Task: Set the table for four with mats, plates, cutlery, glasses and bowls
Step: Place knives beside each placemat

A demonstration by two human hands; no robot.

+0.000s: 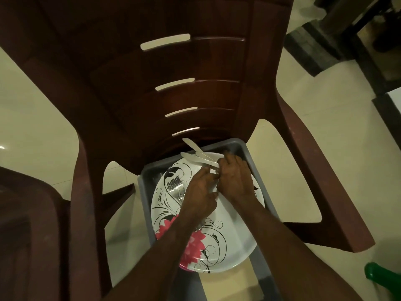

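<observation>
Left hand (200,193) hides fork (176,187) handles; right hand (235,178) grips knives (196,154).

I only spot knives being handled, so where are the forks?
The forks lie in a bunch on the flowered plate in the grey tray, just left of the left hand.

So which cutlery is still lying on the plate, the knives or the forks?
The forks: they lie loose on the flowered plate, tines toward the chair. The white knives are lifted, gripped in the hands, right and left.
</observation>
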